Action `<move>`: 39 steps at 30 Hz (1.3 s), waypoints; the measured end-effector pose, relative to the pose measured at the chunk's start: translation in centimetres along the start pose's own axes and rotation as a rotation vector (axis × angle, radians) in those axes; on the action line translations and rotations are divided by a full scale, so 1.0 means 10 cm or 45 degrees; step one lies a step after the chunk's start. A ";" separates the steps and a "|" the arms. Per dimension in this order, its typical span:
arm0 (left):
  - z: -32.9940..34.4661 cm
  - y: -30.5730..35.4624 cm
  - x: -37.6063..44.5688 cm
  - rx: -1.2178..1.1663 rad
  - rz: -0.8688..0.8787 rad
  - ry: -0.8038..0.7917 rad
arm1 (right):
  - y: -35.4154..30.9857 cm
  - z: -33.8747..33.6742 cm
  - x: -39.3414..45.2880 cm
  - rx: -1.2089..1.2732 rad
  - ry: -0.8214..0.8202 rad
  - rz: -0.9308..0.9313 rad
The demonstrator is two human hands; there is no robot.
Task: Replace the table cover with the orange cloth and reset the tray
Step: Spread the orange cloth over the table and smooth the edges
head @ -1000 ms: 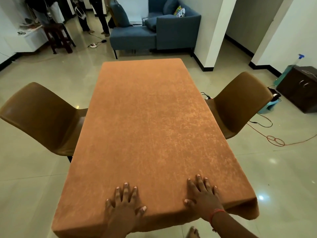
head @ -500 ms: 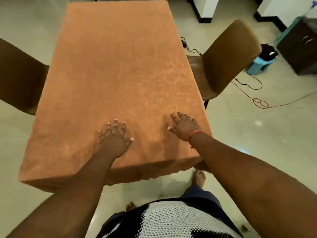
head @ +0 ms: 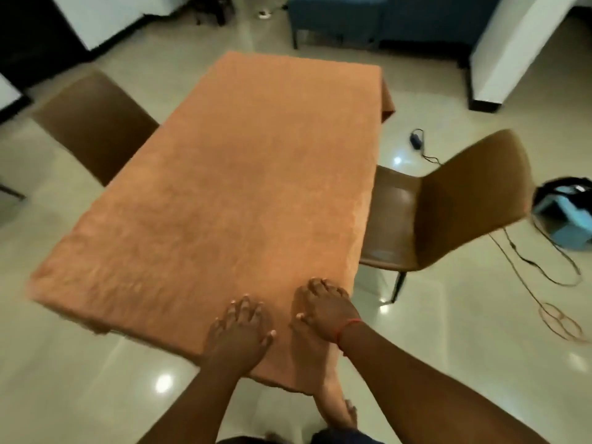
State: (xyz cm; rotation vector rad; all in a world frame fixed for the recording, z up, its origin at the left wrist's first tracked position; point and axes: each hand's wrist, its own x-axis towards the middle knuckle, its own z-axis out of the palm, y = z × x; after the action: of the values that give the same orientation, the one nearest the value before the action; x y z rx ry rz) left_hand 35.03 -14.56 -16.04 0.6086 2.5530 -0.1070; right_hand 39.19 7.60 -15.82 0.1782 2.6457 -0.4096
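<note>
I see one orange cloth (head: 230,193) spread flat over the whole surface, its edges hanging down at the near end and at the far right corner. My two hands lie on it near the near right corner, just beside each other but not touching. The left hand (head: 238,331) rests palm down with fingers straight and slightly spread; the right hand (head: 323,307) also presses flat, fingers together, with one red thread (head: 347,325) around its wrist. Neither grips anything. Two brown chairs stand at the long sides, one at the left (head: 93,123) and one at the right (head: 448,203). One blue sofa (head: 378,17) sits beyond the far end. One orange cable (head: 557,312) coils on the tiled floor (head: 80,379) to the right.
</note>
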 end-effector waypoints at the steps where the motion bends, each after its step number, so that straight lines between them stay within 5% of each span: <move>1: 0.02 0.06 -0.10 -0.020 -0.038 -0.020 | 0.05 -0.01 -0.02 -0.019 -0.016 -0.029; 13: 0.36 0.64 -0.93 -0.285 -0.380 0.010 | 0.09 0.07 -0.31 -0.350 -0.068 -0.337; 19: 0.49 1.12 -1.30 -0.436 -0.762 0.186 | 0.14 -0.19 -0.43 -0.475 -0.109 -0.680; 28: 0.81 2.70 -2.06 -0.694 -1.378 0.270 | 0.69 -0.38 -0.84 -0.664 -0.150 -1.094; 39: 1.78 4.19 -3.57 -0.837 -2.055 0.289 | 0.59 0.56 -2.47 -0.806 -0.213 -1.724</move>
State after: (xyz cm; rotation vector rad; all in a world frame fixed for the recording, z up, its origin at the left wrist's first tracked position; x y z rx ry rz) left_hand 89.18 5.38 -12.07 -1.7416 2.3416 0.2581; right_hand 64.57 10.01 -10.89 -1.7655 2.1826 0.0653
